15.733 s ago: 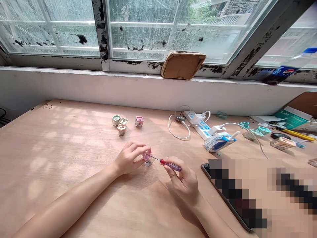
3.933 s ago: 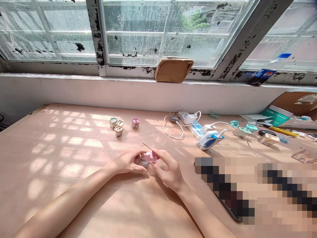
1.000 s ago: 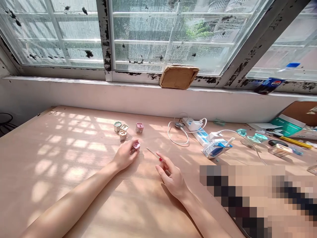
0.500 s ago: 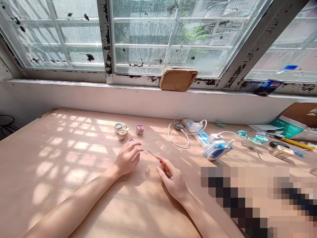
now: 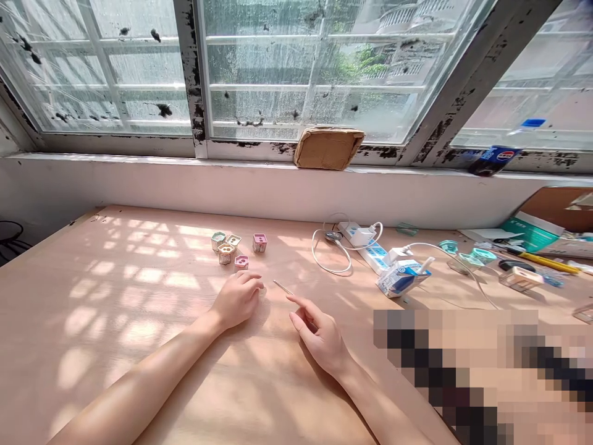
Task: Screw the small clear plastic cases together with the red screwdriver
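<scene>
My left hand (image 5: 237, 299) rests low over the table with its fingers curled down and pressed together. What lies in them, if anything, is hidden; a small pale spot shows by the fingertips. Just beyond the knuckles stands a small pink box-like piece (image 5: 241, 263) with dark round marks on top. My right hand (image 5: 320, 337) is bent inward, with a thin light stick (image 5: 281, 287) sticking out past the index finger toward the left hand. Farther off are an orange-topped piece (image 5: 226, 253), a cream one (image 5: 234, 241), a green one (image 5: 218, 240) and another pink one (image 5: 260, 243).
A white power strip (image 5: 376, 253) with chargers and cables lies right of centre, beside a blue-and-white carton (image 5: 401, 278). Teal pieces (image 5: 482, 256) and a yellow pen-like tool (image 5: 549, 261) are farther right. On the sill stand a cardboard piece (image 5: 328, 149) and a cola bottle (image 5: 495, 159).
My left hand has lowered and its fingers have curled in, uncovering the nearer pink piece. The right hand has shifted slightly, and less of the stick shows. The view has turned a little.
</scene>
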Action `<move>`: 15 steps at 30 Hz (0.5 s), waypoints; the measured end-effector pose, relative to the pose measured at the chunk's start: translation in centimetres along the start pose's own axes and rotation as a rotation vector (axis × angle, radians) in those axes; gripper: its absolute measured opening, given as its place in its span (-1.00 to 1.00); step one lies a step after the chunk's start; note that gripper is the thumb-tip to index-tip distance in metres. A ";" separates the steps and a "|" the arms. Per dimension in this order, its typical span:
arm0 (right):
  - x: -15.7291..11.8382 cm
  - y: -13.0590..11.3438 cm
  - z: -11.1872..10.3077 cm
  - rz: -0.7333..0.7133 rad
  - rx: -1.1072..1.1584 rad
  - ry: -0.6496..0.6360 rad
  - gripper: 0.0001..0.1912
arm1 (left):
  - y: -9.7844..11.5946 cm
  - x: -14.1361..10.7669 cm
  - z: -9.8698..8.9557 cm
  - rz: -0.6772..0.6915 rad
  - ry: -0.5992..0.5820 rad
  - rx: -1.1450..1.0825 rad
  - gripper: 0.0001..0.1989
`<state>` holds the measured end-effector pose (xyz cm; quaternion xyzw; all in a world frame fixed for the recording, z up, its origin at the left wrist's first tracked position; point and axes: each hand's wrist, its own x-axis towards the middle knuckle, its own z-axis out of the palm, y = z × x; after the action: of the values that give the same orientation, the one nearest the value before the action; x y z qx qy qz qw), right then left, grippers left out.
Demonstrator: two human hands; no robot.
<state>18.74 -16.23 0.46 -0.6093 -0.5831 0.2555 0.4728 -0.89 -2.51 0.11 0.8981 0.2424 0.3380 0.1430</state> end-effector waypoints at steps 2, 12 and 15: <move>0.0 0.1 0.1 -0.004 -0.007 -0.001 -0.56 | -0.3 0.0 0.2 -0.063 0.004 0.002 -0.79; 1.1 1.4 -1.6 -0.141 -0.248 0.296 -0.71 | 0.1 1.2 -1.0 -0.108 0.046 -0.042 -0.66; 1.8 2.0 -2.2 -0.178 -0.302 0.334 -0.72 | -0.5 5.1 -2.2 -0.039 0.029 0.045 -0.63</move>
<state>21.94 -14.86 0.13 -0.6531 -0.5797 0.0186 0.4869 0.76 0.82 4.23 0.8911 0.2695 0.3428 0.1258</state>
